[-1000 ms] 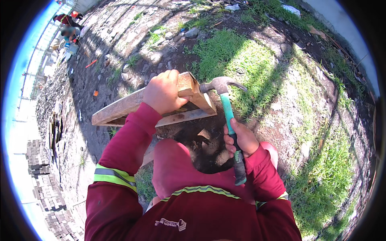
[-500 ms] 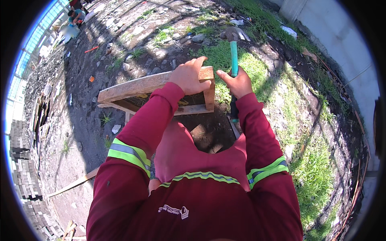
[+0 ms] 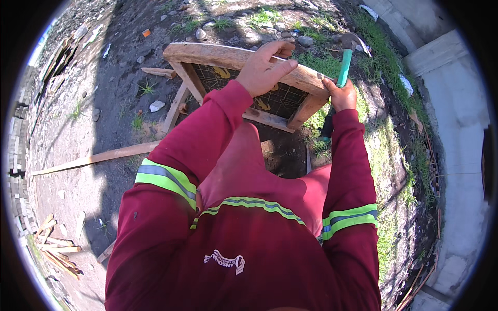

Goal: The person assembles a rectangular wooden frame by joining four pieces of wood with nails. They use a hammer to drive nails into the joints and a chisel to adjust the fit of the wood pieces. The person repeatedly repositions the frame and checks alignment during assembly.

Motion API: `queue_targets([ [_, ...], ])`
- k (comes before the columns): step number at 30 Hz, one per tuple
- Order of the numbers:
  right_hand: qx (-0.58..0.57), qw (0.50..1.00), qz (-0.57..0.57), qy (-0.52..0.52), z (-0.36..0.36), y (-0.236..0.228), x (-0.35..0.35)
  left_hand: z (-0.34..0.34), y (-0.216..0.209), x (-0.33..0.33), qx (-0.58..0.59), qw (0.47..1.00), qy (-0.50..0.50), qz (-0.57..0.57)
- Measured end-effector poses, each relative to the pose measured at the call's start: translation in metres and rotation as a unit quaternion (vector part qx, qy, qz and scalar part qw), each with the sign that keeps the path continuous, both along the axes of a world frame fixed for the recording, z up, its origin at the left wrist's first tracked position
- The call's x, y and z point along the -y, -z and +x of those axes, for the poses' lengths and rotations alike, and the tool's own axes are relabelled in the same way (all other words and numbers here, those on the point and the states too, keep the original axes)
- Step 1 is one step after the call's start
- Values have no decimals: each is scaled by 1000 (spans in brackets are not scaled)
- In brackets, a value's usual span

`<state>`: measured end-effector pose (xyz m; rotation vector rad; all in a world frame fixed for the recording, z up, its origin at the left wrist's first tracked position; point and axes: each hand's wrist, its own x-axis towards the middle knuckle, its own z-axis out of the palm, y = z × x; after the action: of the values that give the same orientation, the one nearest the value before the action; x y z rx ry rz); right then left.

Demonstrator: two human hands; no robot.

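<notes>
Now wooden frame [image 3: 207,53] sits under person's left hand [image 3: 265,71], fingers bent over top bar; cannot tell if gripping. Right hand [image 3: 343,96] squeezes hammer [image 3: 344,67] by handle, near frame's right corner.

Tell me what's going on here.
A person in a maroon top is working at a wooden frame in front of their legs. Their left hand is at its top rail, though how firmly it grips is unclear. Their right hand holds a green-handled hammer beside the frame's right end, its head apart from the wood. Inside the frame is a dark, gridded surface with yellow marks. A long wooden strip lies on the ground to the left.
</notes>
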<state>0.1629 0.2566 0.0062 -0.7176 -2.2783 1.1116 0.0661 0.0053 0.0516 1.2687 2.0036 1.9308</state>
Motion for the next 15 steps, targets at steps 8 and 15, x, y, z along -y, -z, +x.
queue_targets([
  [8, -89, 992, -62, -59, -9, 21, -36, 110, 60, 312, 200, 865, -145, -437],
  [15, -31, 999, -17, -20, -14, 24, -56, 230, 84, 405, 335, 806, -198, -446],
])
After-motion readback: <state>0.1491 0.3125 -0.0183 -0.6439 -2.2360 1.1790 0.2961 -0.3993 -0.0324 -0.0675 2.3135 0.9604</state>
